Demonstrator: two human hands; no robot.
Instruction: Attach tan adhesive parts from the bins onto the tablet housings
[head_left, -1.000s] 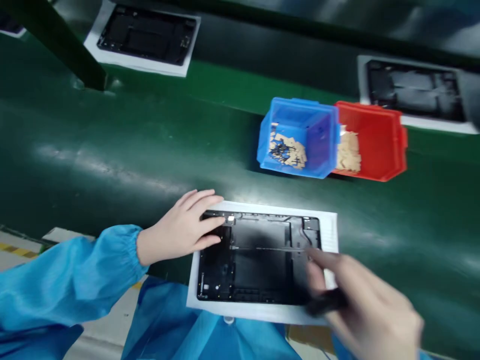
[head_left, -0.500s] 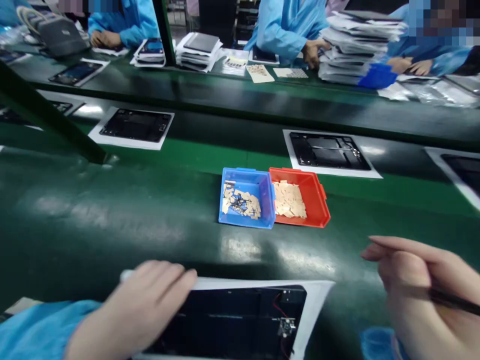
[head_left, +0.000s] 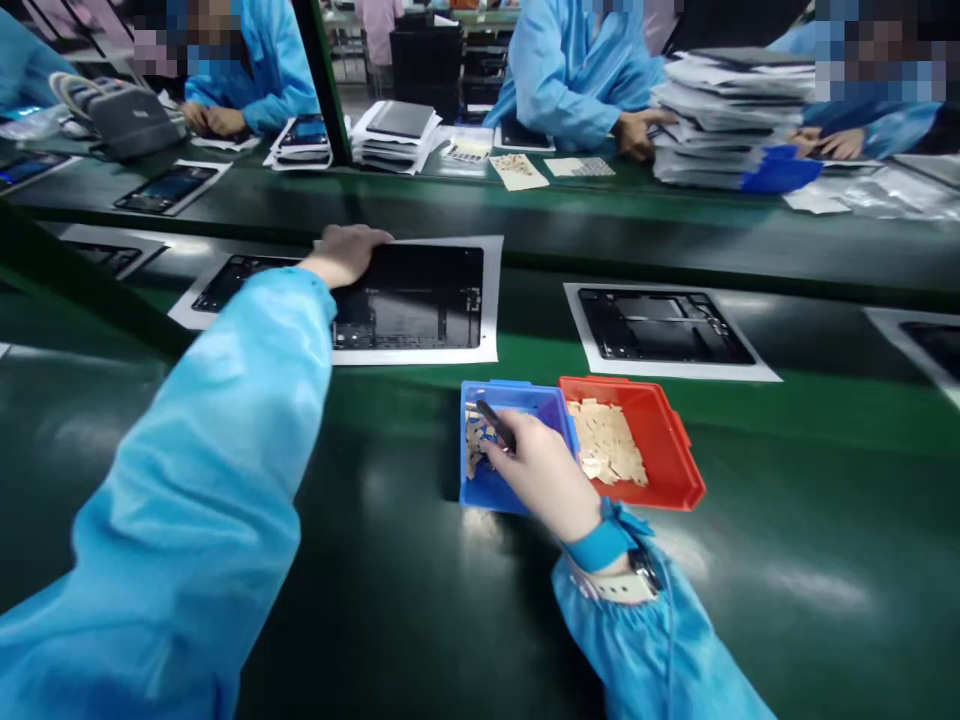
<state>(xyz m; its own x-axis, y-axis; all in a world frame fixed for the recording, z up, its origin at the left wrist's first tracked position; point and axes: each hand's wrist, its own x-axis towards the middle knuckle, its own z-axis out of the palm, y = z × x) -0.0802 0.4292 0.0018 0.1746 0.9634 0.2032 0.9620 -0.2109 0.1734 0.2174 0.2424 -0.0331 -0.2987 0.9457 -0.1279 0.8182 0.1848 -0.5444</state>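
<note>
My left hand reaches far forward, its fingers closed at the top left edge of a black tablet housing on a white sheet. That sheet lies on the green belt and overlaps another tablet housing to its left. My right hand is over the blue bin, closed around a slim black tool whose exact kind I cannot make out. Small beige pieces lie in that bin, partly hidden by the hand. The red bin beside it holds more beige pieces.
Another tablet housing on white paper lies right of mine, behind the bins. A green post slants across the left. Across the line, co-workers in blue sleeves sit by a tall stack of sheets and a grey bag.
The tablet housing on its sheet has moved from in front of me to the far belt with my left hand. My right hand has come from the right to the blue bin.
</note>
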